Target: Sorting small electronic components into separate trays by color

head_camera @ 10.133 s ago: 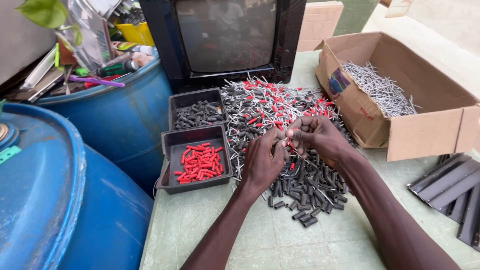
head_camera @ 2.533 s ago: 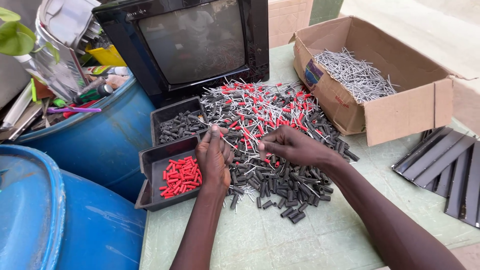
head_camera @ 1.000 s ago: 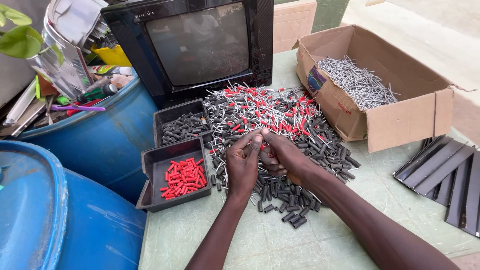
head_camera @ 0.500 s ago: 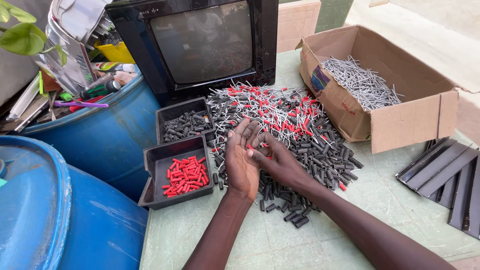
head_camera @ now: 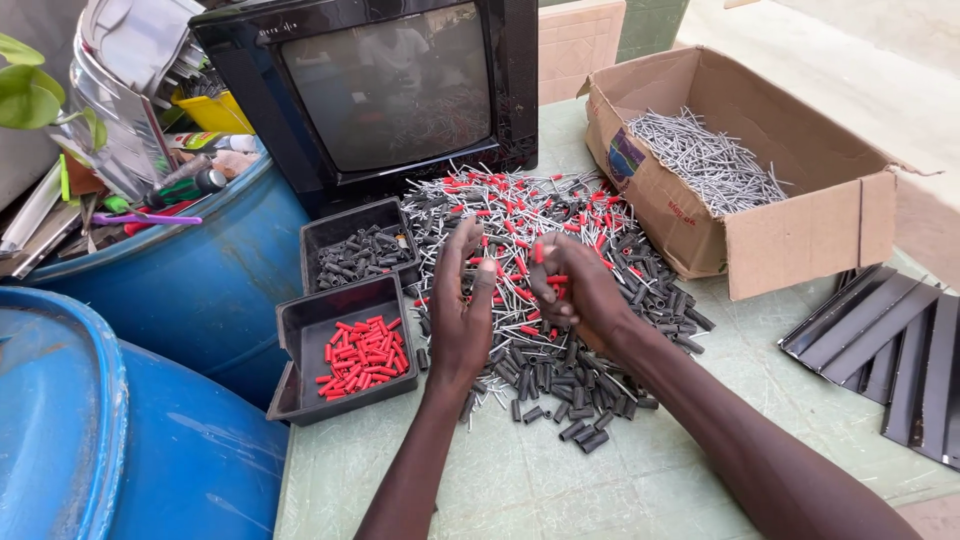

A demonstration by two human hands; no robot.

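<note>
A heap of red and black plastic sleeves mixed with thin metal pins [head_camera: 600, 235] lies on the green table [head_camera: 600, 480] in front of a black television [head_camera: 390, 90]. My left hand [head_camera: 460, 315] rests on the heap's left side, fingers stretched up and slightly apart, nothing visibly in it. Close beside it, my right hand [head_camera: 585, 295] is curled, with a few red sleeves [head_camera: 556, 281] pinched in its fingers. Left of my hands stand two black trays: the near tray [head_camera: 300, 345] holds red sleeves, the far tray [head_camera: 325, 235] holds black sleeves.
A cardboard box [head_camera: 800, 230] of metal pins stands at the right of the heap. Black metal strips [head_camera: 890, 345] lie at the table's right edge. Two blue barrels [head_camera: 190, 290] stand left of the table, the far one loaded with tools and clutter.
Both hands stay together on the heap. My left hand's fingers have lifted and straightened, and my right hand has curled tighter around red sleeves. The camera has drifted slightly.
</note>
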